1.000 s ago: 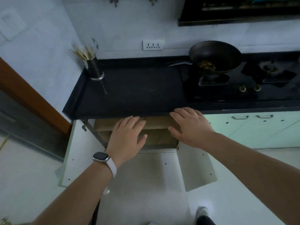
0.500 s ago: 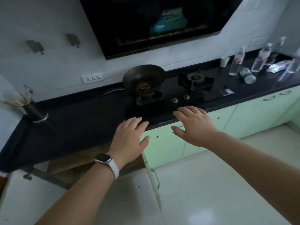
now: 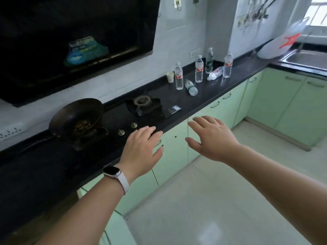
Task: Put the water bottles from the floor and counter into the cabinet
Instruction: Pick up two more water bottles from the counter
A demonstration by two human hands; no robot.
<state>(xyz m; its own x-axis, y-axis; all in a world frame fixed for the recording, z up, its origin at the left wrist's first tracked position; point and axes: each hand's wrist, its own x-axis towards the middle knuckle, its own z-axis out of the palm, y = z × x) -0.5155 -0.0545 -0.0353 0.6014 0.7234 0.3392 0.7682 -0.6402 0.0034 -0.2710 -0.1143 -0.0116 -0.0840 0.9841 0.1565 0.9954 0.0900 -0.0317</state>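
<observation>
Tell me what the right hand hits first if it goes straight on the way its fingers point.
Likely the front edge of the black counter, just past the right hand; if the hand rides higher, the bare burner beyond. Depth unclear.

Daylight enters from the window (image 3: 318, 13) at upper right, blown out there. Right half bright, left half dim. Range hood (image 3: 70, 41) and counter (image 3: 35, 174) at left nearly black, detail lost. Soft glare patch on the floor (image 3: 210, 232), bottom centre. Wide-angle bending at the edges. White bag (image 3: 283, 45) at upper right smeared with blur. Water bottles (image 3: 199, 68) slightly soft. Left hand (image 3: 141, 149) and right hand (image 3: 212, 138) evenly lit, fairly sharp.
</observation>
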